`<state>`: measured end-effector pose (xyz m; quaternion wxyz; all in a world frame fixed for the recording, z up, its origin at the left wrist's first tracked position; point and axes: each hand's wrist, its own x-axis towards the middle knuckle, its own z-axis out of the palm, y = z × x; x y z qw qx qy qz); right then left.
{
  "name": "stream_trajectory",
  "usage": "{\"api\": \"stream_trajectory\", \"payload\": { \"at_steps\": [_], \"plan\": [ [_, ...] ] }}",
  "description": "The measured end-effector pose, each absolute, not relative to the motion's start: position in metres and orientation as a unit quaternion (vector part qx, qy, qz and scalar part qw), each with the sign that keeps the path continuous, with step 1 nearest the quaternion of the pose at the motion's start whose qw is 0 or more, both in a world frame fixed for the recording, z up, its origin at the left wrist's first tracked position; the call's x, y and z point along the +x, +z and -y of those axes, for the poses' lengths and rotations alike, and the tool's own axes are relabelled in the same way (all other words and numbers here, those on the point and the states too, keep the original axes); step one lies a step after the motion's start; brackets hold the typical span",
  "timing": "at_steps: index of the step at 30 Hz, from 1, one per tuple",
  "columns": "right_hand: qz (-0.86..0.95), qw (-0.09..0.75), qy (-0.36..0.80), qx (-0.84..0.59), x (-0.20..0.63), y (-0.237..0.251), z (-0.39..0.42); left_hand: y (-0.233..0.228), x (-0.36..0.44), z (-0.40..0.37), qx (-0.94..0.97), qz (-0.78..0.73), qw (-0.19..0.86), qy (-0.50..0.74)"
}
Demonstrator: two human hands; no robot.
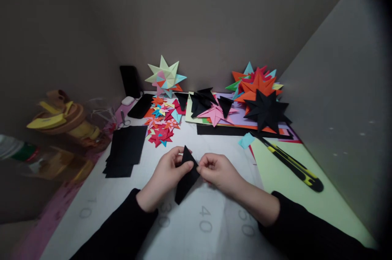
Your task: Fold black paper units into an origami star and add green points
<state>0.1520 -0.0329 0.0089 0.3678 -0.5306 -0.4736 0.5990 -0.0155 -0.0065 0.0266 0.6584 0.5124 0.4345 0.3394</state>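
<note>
A folded black paper piece, long and pointed at both ends, is held just above the white table. My left hand pinches its upper left edge between thumb and fingers. My right hand grips its right edge with curled fingers. Both sleeves are black. The lower tip of the paper points toward me.
A stack of black paper sheets lies to the left, small coloured folded stars behind the hands. Large paper stars, black folded pieces, scissors, a yellow-black utility knife on pale green paper. Walls enclose the table.
</note>
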Motion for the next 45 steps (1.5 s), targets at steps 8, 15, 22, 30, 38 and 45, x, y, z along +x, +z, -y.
{"api": "stream_trajectory", "payload": {
  "at_steps": [8, 15, 22, 30, 38, 45],
  "plan": [
    [0.471, 0.331, 0.619, -0.534, 0.151, 0.008, 0.034, 0.027, -0.016, 0.003, 0.472, -0.491, 0.601, 0.418],
    [0.473, 0.322, 0.626, -0.529, 0.152, 0.007, 0.034, 0.025, -0.017, 0.0, 0.436, -0.516, 0.572, 0.465],
    [0.476, 0.404, 0.577, -0.527, 0.155, 0.013, 0.031, 0.019, -0.015, 0.008, 0.527, -0.514, 0.594, 0.323],
    [0.464, 0.426, 0.567, -0.531, 0.154, 0.011, 0.033, 0.021, -0.012, 0.011, 0.553, -0.54, 0.56, 0.3],
    [0.423, 0.469, 0.566, -0.53, 0.158, 0.001, 0.029, 0.017, -0.011, 0.01, 0.559, -0.533, 0.565, 0.291],
    [0.375, 0.494, 0.588, -0.519, 0.158, -0.001, 0.025, 0.018, -0.014, 0.009, 0.538, -0.502, 0.617, 0.278]
  ]
}}
